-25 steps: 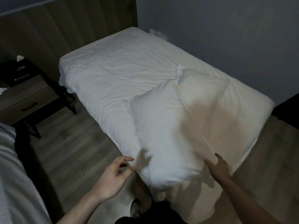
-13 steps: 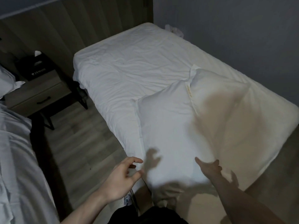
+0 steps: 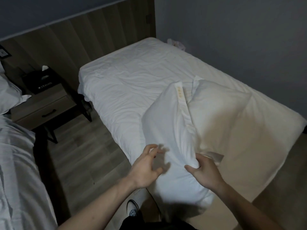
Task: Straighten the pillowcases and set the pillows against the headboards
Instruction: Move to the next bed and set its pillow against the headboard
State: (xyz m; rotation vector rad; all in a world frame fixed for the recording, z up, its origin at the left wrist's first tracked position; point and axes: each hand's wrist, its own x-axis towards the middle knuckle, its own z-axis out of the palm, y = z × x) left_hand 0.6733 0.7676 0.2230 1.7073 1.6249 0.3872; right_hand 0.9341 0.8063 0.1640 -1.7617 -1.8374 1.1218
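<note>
A wooden headboard [image 3: 74, 35] stands far behind the bed [image 3: 132, 83]. The left hand [image 3: 144, 168], fingers spread and empty, reaches for the near pillow [image 3: 167, 127] at the foot end. The right hand [image 3: 204, 171] pinches its cover, seemingly to lift it; a second pillow [image 3: 221, 110] lies alongside.

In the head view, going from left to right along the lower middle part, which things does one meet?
Striped bed at the left edge → wooden floor → left hand → nearer pillow → right hand → second pillow.
</note>
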